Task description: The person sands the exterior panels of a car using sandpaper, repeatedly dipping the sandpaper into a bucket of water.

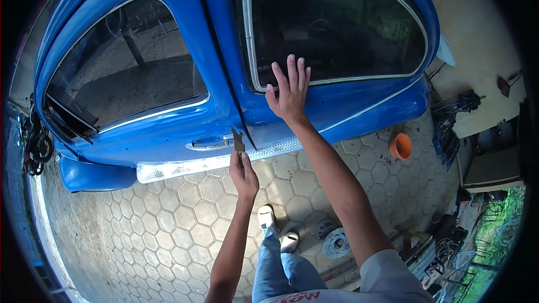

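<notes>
Just below the chrome door handle (210, 143) on the blue car (163, 129), my left hand (244, 177) grips a flat notched tool (238, 141), its tip up beside the handle's right end. Above and right of that handle, I hold my right hand (290, 95) fingers spread over the trimmed window (342, 28)'s lower edge. Below the handle runs the silvery running board (168, 170); well to its right, an orange pot (400, 146) sits on hexagonal paving (185, 219).

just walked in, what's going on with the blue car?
A person stands beside the blue car. The left hand grips a flat scraper-like tool, blade up, by the right end of the door handle; contact is unclear. The right hand is open, fingers spread over the right-hand side window's lower left corner.
</notes>
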Tool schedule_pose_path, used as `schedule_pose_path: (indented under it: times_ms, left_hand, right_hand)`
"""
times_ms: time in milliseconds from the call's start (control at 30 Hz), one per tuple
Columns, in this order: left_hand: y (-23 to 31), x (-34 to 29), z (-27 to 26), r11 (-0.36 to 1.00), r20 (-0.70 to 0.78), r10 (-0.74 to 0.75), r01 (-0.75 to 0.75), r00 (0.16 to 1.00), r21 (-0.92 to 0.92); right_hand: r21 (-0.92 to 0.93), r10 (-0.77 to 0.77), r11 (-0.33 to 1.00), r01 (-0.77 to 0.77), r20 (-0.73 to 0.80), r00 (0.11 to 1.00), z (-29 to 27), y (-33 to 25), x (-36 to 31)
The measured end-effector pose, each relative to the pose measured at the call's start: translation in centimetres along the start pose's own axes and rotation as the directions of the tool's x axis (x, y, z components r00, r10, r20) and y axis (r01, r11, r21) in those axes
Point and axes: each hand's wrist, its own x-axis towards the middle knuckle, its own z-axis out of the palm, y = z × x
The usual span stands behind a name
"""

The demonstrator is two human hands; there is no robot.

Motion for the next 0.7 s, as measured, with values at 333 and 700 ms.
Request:
schedule_pose_path:
  times_ms: [333,700]
  left_hand:
    - [-7.3,-14.1,5.5,0.745,0.414,-0.46,0.595,0.786,-0.301]
    - [-5.4,-17.1,30.0,0.871,0.65,-0.451,0.461,0.611,0.171]
  right_hand:
    - [0.251,0.512,0.067,-0.966,0.822,0.249,-15.7,-5.0,-26.1]
    - [0.261,0.939,-0.217,-0.941,0.318,-0.128,-32.4,13.2,-35.3]
